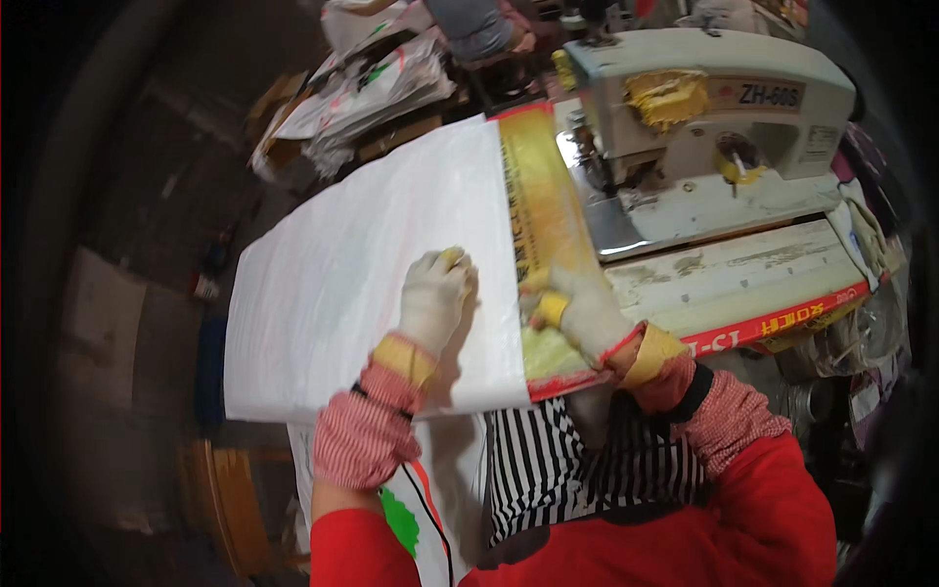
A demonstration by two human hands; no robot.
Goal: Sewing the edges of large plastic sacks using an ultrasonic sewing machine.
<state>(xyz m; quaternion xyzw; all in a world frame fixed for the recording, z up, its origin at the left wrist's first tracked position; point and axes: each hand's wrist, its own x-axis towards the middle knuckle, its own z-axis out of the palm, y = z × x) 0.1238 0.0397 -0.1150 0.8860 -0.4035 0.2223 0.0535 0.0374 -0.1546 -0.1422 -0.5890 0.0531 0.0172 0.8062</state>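
Two gloved hands are all I have on the work, and both sit on the white woven sack (372, 274) that lies spread across the sewing table (753, 279). I take that sack as my landmark. My left hand (433, 298) rests near its middle, palm down, fingers curled loosely and pressed flat to the weave — it grips nothing, it only bears on the surface. My right hand (577, 308) sits at the sack's right edge, on the yellow printed band (543, 225) that runs along that side; its fingers are bent down onto the band with a yellow fingertip showing, but I cannot tell whether they pinch the edge or merely press on it.

Right of the sack stands the cream industrial sewing machine (714, 108), its base just beside the yellow band, with a wad of yellow tape (668, 96) stuck on its arm. The table's front edge carries a red strip (782, 328), running away from the sack's near right corner. Beyond the sack's far edge lies a heap of more printed sacks (367, 88), well apart from my hands, and another person (479, 29) is partly in view past that heap. Below the sack's near edge I see my red sleeves (763, 519), checked cuffs and a black-and-white striped apron (548, 470) — beside it another sack hangs down, showing a green patch (399, 520).
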